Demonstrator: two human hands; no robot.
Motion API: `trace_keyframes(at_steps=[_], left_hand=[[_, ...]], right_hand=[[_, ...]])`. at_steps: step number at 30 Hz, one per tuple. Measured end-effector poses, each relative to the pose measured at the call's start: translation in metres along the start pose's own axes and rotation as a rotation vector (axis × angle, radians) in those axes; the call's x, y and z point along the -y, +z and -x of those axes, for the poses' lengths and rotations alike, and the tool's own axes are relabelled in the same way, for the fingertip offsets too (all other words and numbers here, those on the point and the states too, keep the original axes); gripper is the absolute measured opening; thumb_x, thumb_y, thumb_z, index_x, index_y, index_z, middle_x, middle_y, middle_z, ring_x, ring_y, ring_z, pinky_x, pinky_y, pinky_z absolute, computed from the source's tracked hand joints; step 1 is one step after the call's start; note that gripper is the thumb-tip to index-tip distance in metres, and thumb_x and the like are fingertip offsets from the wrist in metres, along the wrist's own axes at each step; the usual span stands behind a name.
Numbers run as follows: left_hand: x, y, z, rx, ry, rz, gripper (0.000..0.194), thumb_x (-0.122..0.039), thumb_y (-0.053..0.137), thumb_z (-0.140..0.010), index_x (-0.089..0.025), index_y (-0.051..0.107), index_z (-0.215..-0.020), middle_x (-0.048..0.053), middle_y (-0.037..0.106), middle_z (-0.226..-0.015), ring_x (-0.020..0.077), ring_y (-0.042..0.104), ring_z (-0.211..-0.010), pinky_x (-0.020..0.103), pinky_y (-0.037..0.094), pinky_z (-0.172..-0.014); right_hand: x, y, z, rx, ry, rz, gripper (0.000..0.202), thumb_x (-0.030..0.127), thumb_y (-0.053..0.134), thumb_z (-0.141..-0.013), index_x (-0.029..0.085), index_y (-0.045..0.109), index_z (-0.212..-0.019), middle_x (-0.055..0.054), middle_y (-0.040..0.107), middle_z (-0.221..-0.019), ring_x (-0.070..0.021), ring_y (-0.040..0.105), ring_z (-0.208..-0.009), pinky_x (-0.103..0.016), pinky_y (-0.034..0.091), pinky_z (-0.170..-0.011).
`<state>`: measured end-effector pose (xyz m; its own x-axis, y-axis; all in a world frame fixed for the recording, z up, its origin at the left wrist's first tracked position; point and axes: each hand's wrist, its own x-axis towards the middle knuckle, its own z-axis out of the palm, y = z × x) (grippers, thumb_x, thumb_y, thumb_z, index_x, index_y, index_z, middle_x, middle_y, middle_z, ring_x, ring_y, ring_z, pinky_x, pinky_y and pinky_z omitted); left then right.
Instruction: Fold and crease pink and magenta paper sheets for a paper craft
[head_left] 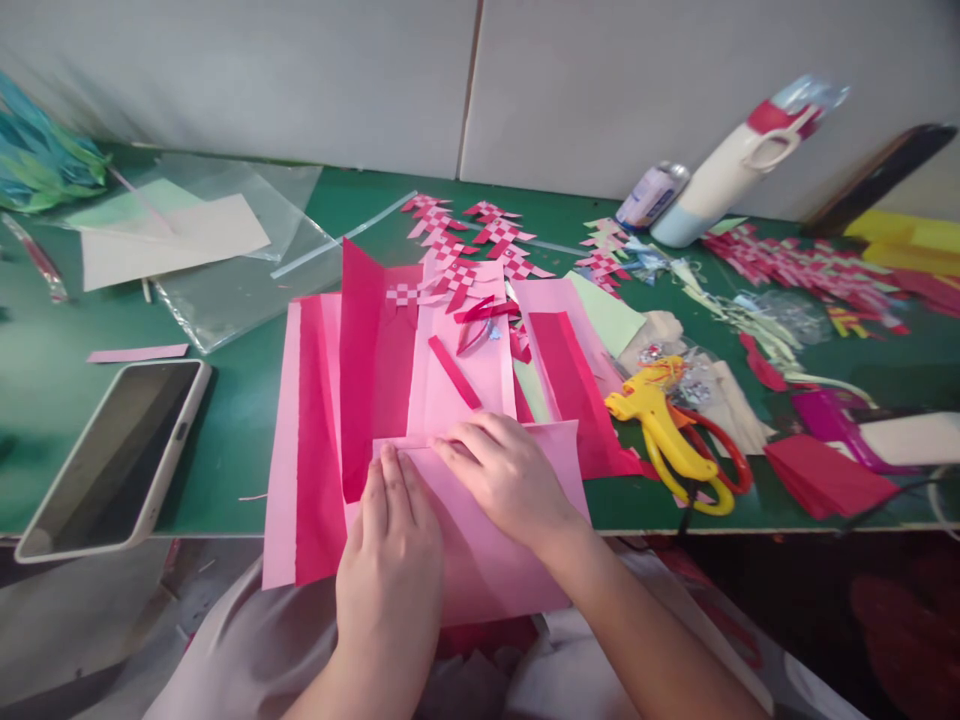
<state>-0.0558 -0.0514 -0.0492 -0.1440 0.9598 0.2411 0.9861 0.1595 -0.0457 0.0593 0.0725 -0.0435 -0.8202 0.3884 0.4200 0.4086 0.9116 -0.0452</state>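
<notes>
A light pink sheet of paper [480,540] lies at the table's front edge, its lower part hanging over my lap. A narrow fold runs along its far edge. My left hand [394,550] lies flat on the left part of the sheet, fingertips on the fold. My right hand [510,480] rests on the same fold further right, fingers extended and slightly bent. Under and behind the sheet are more pink and dark pink papers [319,450], some folded upright. A dark pink paper strip [454,372] lies just beyond my right hand.
Yellow-handled scissors [667,430] lie to the right, near folded red paper [825,475]. A phone [112,455] sits at the left table edge. Woven paper fish [442,240], a can [652,195] and a white bottle [731,170] are at the back, before the wall.
</notes>
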Motion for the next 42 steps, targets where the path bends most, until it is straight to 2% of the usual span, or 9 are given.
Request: trace_keyframes(at_steps=[2,7,17,20,24,27,35,38,42], left_hand=[[-0.001,-0.001,-0.001,-0.002,-0.005,-0.011,0.059,-0.002,0.035,-0.086,-0.004,0.032,-0.145,0.026,0.05,-0.137,0.0337,0.052,-0.124,0.041,0.057,-0.087],[-0.001,-0.003,-0.002,-0.009,0.048,-0.108,0.052,-0.001,0.035,-0.086,0.008,0.04,-0.137,0.032,0.05,-0.133,0.0363,0.055,-0.12,0.041,0.058,-0.084],[0.001,0.001,-0.001,0.024,0.065,-0.08,0.061,-0.001,0.033,-0.086,0.007,0.02,-0.145,0.034,0.043,-0.138,0.0371,0.049,-0.127,0.043,0.056,-0.087],[0.0,-0.002,-0.003,0.018,0.054,-0.089,0.056,0.0,0.033,-0.086,0.005,0.032,-0.142,0.031,0.048,-0.136,0.0348,0.052,-0.124,0.042,0.055,-0.089],[-0.005,-0.008,-0.008,-0.02,0.032,-0.144,0.045,0.001,0.033,-0.086,0.008,0.053,-0.125,0.03,0.055,-0.13,0.0341,0.059,-0.116,0.039,0.057,-0.084],[-0.005,-0.011,-0.012,-0.038,0.038,-0.186,0.044,0.001,0.036,-0.085,0.006,0.053,-0.126,0.029,0.058,-0.127,0.0343,0.062,-0.11,0.039,0.058,-0.077],[0.002,-0.007,-0.013,0.012,0.051,-0.193,0.047,-0.016,0.046,-0.088,-0.003,0.051,-0.133,0.022,0.059,-0.127,0.0325,0.058,-0.11,0.041,0.053,-0.084],[-0.001,-0.008,-0.013,-0.005,0.024,-0.182,0.044,-0.015,0.045,-0.089,-0.004,0.053,-0.131,0.019,0.058,-0.13,0.0338,0.053,-0.117,0.042,0.052,-0.084],[-0.004,-0.01,-0.013,-0.037,0.054,-0.158,0.041,-0.008,0.042,-0.088,-0.002,0.057,-0.126,0.019,0.06,-0.128,0.0345,0.053,-0.118,0.044,0.052,-0.085]], right_hand=[[0.0,0.0,0.0,-0.007,-0.002,0.006,0.02,0.011,0.053,-0.09,0.016,0.068,-0.101,-0.005,0.069,-0.095,-0.0193,0.056,-0.091,-0.034,0.047,-0.087],[0.0,0.0,0.0,-0.01,-0.007,0.007,0.02,0.011,0.053,-0.09,0.016,0.068,-0.102,-0.005,0.069,-0.097,-0.0196,0.056,-0.092,-0.035,0.047,-0.087],[0.001,0.0,-0.002,-0.04,0.012,0.005,0.019,0.012,0.052,-0.091,0.016,0.069,-0.098,-0.004,0.07,-0.093,-0.0186,0.056,-0.089,-0.034,0.047,-0.084],[0.002,0.0,-0.002,-0.043,0.024,-0.001,0.019,0.012,0.052,-0.092,0.016,0.07,-0.097,-0.003,0.07,-0.092,-0.0186,0.056,-0.089,-0.034,0.047,-0.084],[0.003,0.001,-0.002,-0.04,0.041,-0.012,0.018,0.013,0.052,-0.092,0.016,0.07,-0.094,-0.003,0.07,-0.093,-0.0186,0.057,-0.09,-0.033,0.047,-0.082],[0.002,0.0,-0.002,-0.037,0.036,-0.004,0.019,0.013,0.051,-0.093,0.016,0.07,-0.095,-0.004,0.07,-0.094,-0.0186,0.057,-0.091,-0.033,0.046,-0.082],[0.002,-0.001,-0.002,-0.029,-0.001,0.03,0.019,0.013,0.051,-0.093,0.015,0.069,-0.096,-0.005,0.069,-0.093,-0.0187,0.056,-0.088,-0.034,0.045,-0.082],[0.003,-0.002,-0.003,-0.025,-0.004,0.034,0.019,0.013,0.051,-0.093,0.015,0.069,-0.095,-0.004,0.068,-0.091,-0.0182,0.055,-0.086,-0.033,0.045,-0.083],[0.001,-0.002,-0.003,-0.018,-0.017,0.022,0.019,0.014,0.05,-0.093,0.016,0.068,-0.1,-0.004,0.066,-0.091,-0.0187,0.054,-0.087,-0.034,0.044,-0.087]])
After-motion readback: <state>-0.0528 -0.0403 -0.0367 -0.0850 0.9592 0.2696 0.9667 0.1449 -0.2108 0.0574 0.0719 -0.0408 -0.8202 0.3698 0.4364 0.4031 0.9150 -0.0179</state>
